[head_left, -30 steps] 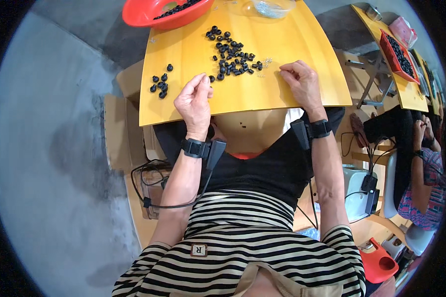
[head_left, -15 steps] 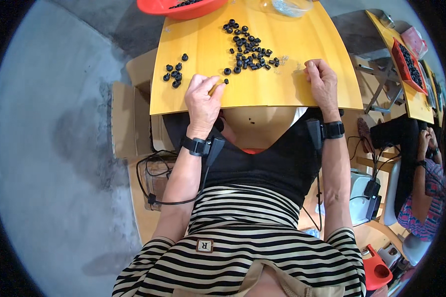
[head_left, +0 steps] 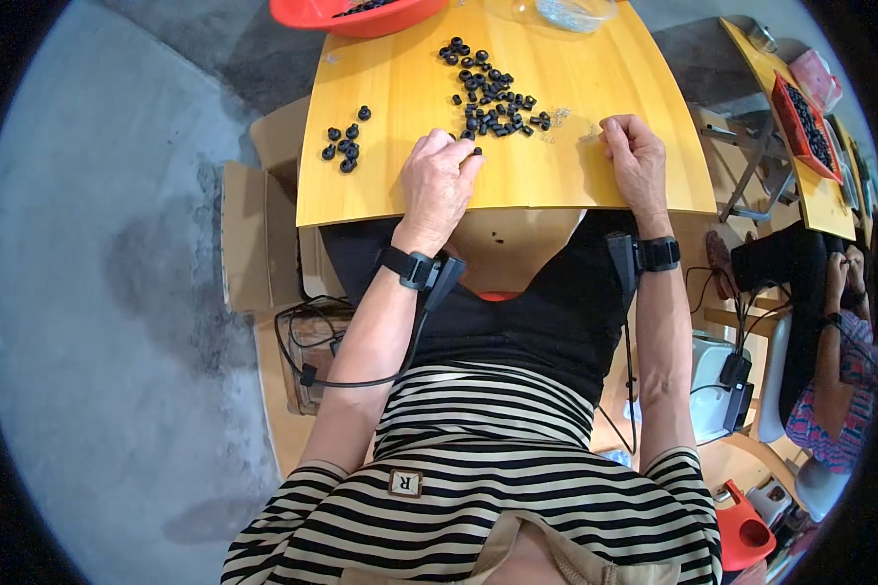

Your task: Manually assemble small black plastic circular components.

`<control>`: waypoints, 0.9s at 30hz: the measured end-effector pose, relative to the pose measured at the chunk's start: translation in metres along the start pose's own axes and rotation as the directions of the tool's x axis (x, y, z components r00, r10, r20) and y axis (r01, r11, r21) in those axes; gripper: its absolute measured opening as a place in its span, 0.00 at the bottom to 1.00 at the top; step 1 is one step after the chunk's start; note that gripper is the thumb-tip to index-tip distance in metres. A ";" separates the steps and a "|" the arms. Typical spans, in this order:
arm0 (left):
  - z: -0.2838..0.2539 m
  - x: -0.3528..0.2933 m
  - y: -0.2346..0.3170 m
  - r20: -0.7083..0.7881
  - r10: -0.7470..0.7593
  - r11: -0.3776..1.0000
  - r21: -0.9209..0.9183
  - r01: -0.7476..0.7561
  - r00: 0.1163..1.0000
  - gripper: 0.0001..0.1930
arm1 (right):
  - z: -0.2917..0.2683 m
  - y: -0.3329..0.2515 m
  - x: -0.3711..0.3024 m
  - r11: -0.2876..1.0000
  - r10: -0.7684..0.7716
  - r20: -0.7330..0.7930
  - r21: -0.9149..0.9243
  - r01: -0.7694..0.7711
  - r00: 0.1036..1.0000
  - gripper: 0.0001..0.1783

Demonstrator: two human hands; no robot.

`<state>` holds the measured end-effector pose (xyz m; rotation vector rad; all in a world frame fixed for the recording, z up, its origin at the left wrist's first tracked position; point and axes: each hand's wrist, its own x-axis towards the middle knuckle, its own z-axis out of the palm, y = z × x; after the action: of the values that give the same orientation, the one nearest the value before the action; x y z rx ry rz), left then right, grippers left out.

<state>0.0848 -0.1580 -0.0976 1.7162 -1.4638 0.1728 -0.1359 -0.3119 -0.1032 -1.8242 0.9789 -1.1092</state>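
My left hand (head_left: 439, 183) is closed in a pinch over the near middle of the table. A small black cylindrical part (head_left: 477, 152) shows at its fingertips. Just beyond the knuckles lies a loose spread of several black parts (head_left: 498, 105), some round and knobbed, others short cylinders. Over the table's right side, my right hand (head_left: 638, 164) is closed, thumb against the curled forefinger. Whatever it may hold is hidden. Tiny clear pieces (head_left: 591, 134) lie beside its fingertips, and more clear bits (head_left: 558, 116) lie next to the black spread.
On the left of the yellow table (head_left: 390, 73) sits a small group of round black parts (head_left: 348, 147). A red basin (head_left: 380, 23) and a clear tub (head_left: 595, 18) stand at the far edge. An open cardboard box (head_left: 249, 234) is at left. Another person sits at right by a red tray (head_left: 795, 136).
My left hand has moved right, toward the black spread, with the small black part at its fingertips. My right hand has stayed in nearly the same place.
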 end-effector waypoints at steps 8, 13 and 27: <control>-0.015 -0.001 -0.020 -0.101 -0.116 0.991 -0.082 0.108 0.988 0.10 | -0.003 -0.001 0.001 0.999 -0.021 -0.018 -0.047 0.021 1.000 0.12; -0.013 0.010 -0.025 0.077 -0.032 0.983 0.183 0.018 0.997 0.13 | -0.002 0.001 0.003 0.996 -0.054 -0.002 -0.068 0.053 0.999 0.14; -0.052 -0.029 0.008 0.220 -0.402 0.613 -0.657 0.440 0.889 0.13 | 0.000 -0.002 -0.002 0.995 -0.089 -0.129 0.020 0.093 0.988 0.13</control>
<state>0.0899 -0.1016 -0.0779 1.3615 -0.9148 -0.6229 -0.1359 -0.3093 -0.1015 -1.8097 0.9577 -1.3031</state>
